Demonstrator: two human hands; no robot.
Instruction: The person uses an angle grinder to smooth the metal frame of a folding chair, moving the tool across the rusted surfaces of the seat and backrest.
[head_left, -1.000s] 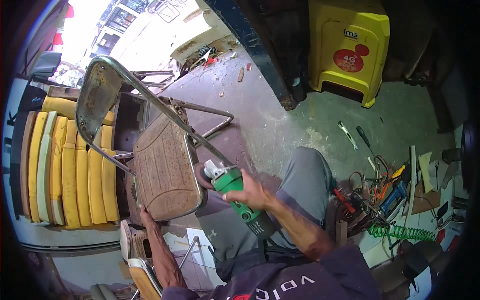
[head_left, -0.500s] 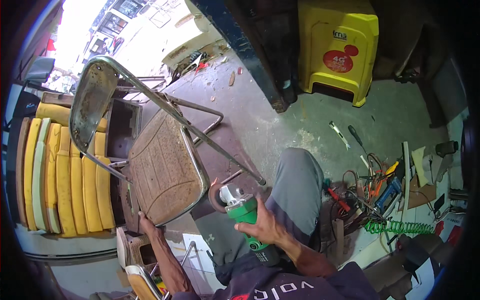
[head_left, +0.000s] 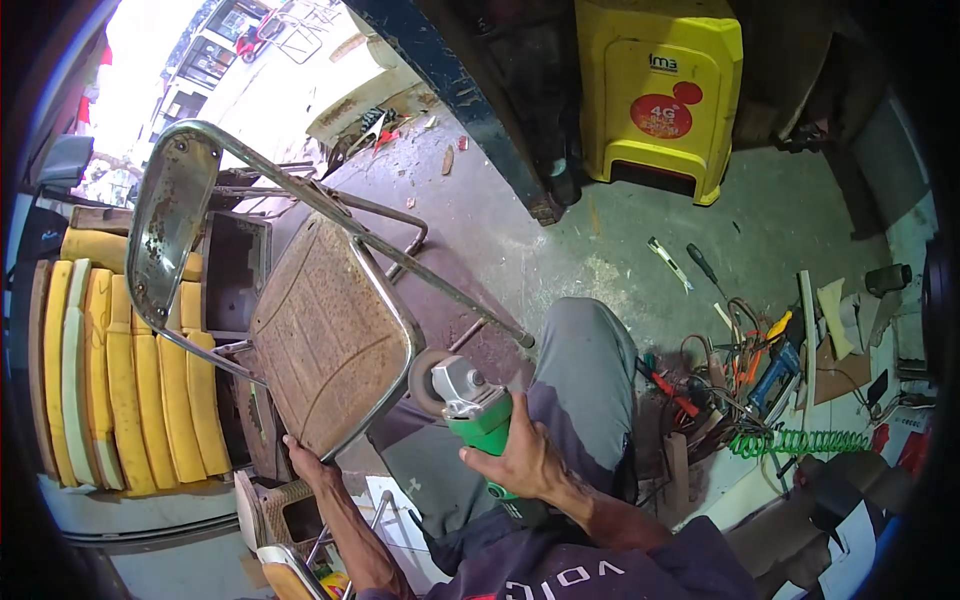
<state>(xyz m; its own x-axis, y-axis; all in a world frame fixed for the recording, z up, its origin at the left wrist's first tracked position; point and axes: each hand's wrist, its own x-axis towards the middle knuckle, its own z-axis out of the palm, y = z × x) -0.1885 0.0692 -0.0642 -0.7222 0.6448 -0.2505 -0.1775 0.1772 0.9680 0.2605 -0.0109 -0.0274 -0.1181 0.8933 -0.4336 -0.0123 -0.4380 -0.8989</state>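
Observation:
A rusty metal folding chair (head_left: 330, 335) stands tilted in front of me, its brown seat turned toward me and its curved backrest to the left. My left hand (head_left: 306, 462) is closed around the near edge of the seat frame. In my right hand (head_left: 530, 455) is a green angle grinder (head_left: 482, 422), gripped around its body. The grinder's round disc (head_left: 428, 382) sits at the right rim of the seat, touching it or very close; I cannot tell which. My fingers under the seat edge are partly hidden.
Yellow foam pads (head_left: 145, 385) stand in a row at left. A yellow plastic stool (head_left: 660, 90) is at the back, beside a dark blue post (head_left: 470, 100). A cutter knife (head_left: 668, 262), a screwdriver (head_left: 702, 262), cables and a green coiled hose (head_left: 800, 442) lie at right.
The grinder has shifted slightly along the seat rim toward me, and the small orange glow at its disc no longer shows. Both hands keep their grips; the whole view has shifted a little.

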